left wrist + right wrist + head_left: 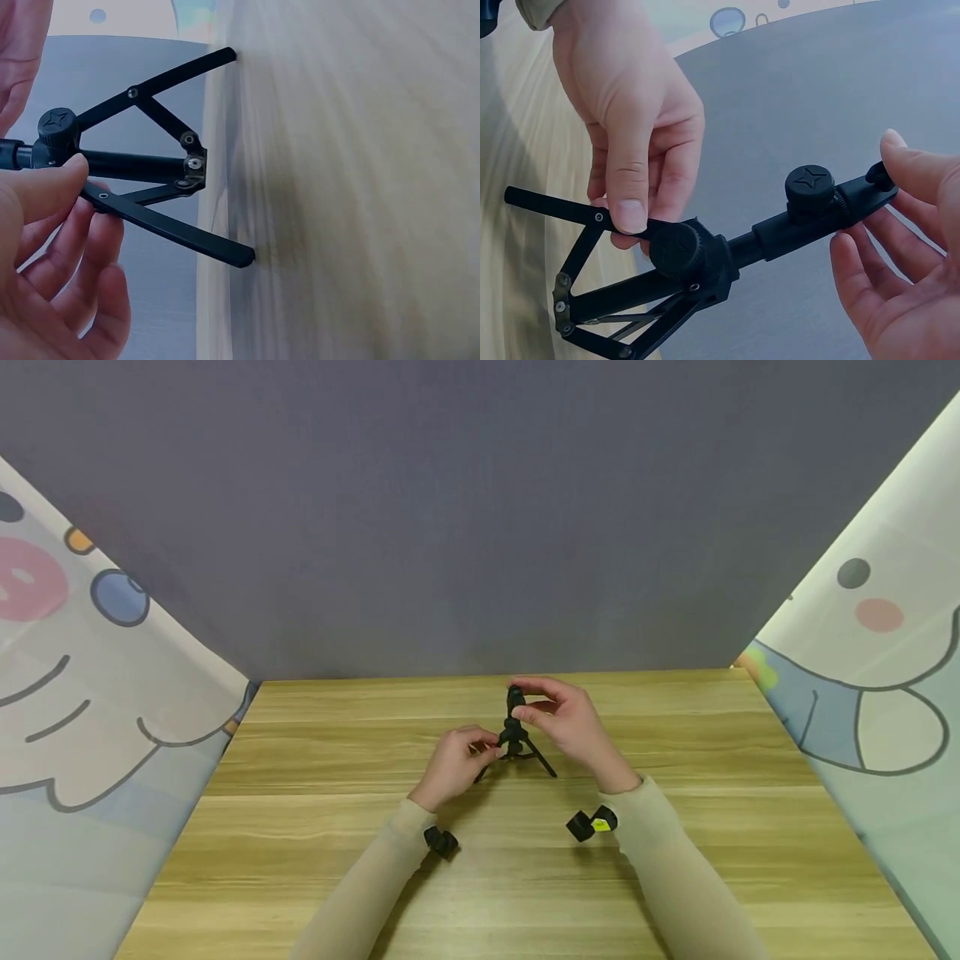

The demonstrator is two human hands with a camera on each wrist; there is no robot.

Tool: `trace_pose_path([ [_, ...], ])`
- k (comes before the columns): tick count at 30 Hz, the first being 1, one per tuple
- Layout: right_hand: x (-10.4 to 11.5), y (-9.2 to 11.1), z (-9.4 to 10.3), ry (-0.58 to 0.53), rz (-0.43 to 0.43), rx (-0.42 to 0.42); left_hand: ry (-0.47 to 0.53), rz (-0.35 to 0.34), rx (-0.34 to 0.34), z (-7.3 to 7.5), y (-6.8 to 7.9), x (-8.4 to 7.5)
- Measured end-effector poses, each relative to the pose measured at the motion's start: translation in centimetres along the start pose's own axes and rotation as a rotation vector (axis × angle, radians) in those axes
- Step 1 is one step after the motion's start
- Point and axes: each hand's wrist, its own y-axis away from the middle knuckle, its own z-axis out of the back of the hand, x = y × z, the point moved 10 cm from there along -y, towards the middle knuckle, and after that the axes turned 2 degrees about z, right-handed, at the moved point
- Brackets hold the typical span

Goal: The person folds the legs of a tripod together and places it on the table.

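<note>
Tripod (513, 728), black nearly throughout, is held upright at the wooden table (525, 902), near the middle of its far edge and well apart from both far corners. A star-shaped mark shows on the cap of the lower knob (58, 126), and another on the upper knob (810, 187). At the right cuff, the black wrist device (581, 827) carries a yellow label (602, 826); whatever it bears is too small to read.

The left hand (452, 762) is narrowed to a pinch: its thumb lies over one leg (172, 229) just beside the lower knob, with fingers beneath. The right hand (564, 717) is also narrow, pinching the top end of the column (784, 231) past the upper knob, thumb on one side and fingertips on the other.

The legs spread apart, tied by hinged braces (163, 118) to a bracket (196, 172) at the base of the tube. Two feet show against the wood in the left wrist view; whether they bear on it I cannot tell.

Along the table's far edge rises a grey-blue panel (480, 527). Cartoon-printed hangings (900, 702) line its left and right edges.
</note>
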Motion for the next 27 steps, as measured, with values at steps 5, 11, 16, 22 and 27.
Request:
trace_pose_path([
  [5,-1.7,-0.2,0.0,-0.007,-0.029,0.002,0.099,0.044,0.078,-0.5,-0.3,0.6],
  [11,-2.1,-0.2,0.2,-0.002,-0.046,-0.025,0.160,0.098,0.137,-1.1,-0.8,1.4],
  [16,-2.1,-0.2,0.4,0.065,-0.064,-0.045,0.229,0.098,0.136,-0.9,-0.7,0.6],
  [22,-2.0,0.1,0.7,0.128,-0.073,-0.057,0.248,0.030,0.083,0.2,-0.4,-2.0],
  [27,-1.9,0.1,0.7,0.133,-0.070,-0.061,0.272,0.003,0.034,0.3,-0.3,-2.1],
])
